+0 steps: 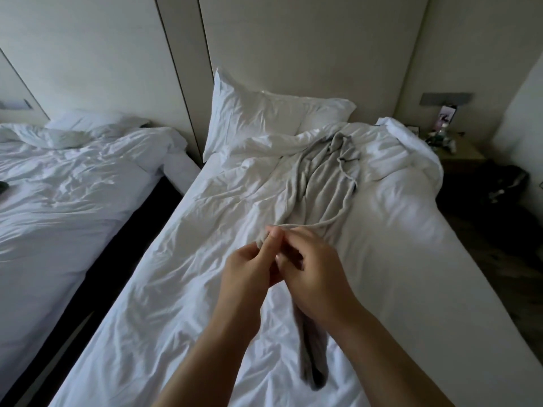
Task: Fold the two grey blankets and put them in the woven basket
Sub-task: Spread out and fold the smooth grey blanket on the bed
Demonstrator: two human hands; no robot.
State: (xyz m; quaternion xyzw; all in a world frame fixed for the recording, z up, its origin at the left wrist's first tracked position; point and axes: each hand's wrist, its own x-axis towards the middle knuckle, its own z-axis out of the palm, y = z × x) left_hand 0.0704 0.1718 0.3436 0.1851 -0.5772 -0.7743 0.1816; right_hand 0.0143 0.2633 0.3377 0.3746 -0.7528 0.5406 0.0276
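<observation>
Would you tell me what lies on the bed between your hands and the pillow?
The head view shows the rumpled grey blanket, which the left hand and right hand pinch, stretched across the white bedding toward the pillow.

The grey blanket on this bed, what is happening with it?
A person's left hand and right hand pinch the near edge of the blanket, which lies crumpled on the bed. More grey cloth hangs below the right hand. Nothing is folded yet, and no basket is in view.
</observation>
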